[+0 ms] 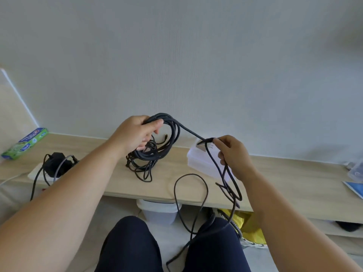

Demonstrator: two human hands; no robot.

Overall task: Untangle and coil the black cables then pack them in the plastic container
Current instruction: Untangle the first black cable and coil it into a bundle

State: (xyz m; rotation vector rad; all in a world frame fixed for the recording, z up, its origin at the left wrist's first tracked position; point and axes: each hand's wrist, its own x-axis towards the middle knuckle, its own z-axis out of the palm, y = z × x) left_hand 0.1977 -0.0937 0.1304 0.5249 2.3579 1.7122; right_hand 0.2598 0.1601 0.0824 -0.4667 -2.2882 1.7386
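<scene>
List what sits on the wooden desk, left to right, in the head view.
Green cardboard box → white power strip carrying a black adapter → tangled heap of black cables → clear plastic container → blue booklet at the right edge.

Left grip [137,134] and right grip [233,154] bare; forearms [78,183] bare; trousers [129,246] dark navy, perhaps black
</scene>
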